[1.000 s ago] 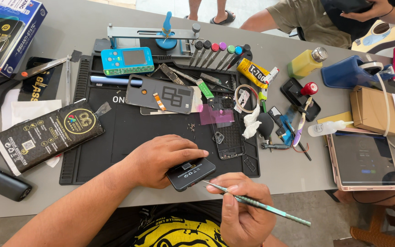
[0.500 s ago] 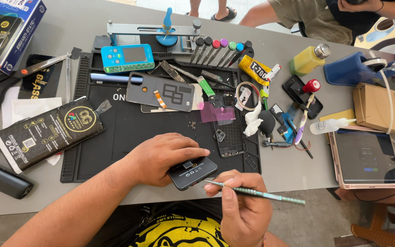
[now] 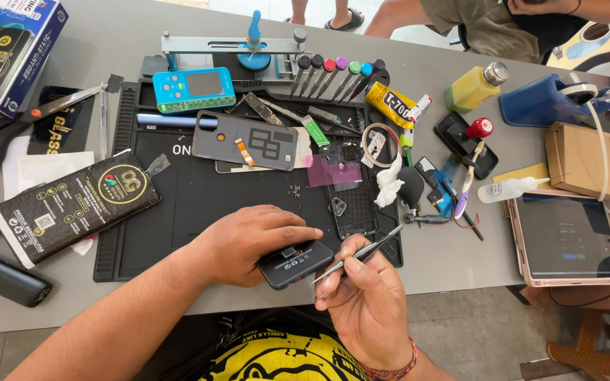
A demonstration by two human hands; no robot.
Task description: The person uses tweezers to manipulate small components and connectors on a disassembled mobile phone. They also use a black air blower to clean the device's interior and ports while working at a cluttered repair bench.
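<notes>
L hand (image 3: 252, 243) pins small black device (image 3: 296, 262); R hand (image 3: 368, 303) grips tweezers (image 3: 358, 254), tip at device. Mid-probing step; next needs fine tip placement.

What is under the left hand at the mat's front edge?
A small black device lies under the left hand, its near end showing. The right hand points tweezers at it. The part beneath the palm is hidden.

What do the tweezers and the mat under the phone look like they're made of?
Tweezers in the right hand: bare metal by the look, thin with a silvery shine. Mat: matte black, moulded ridges along its edge, probably silicone or rubber. The left hand steadies the phone.
</notes>
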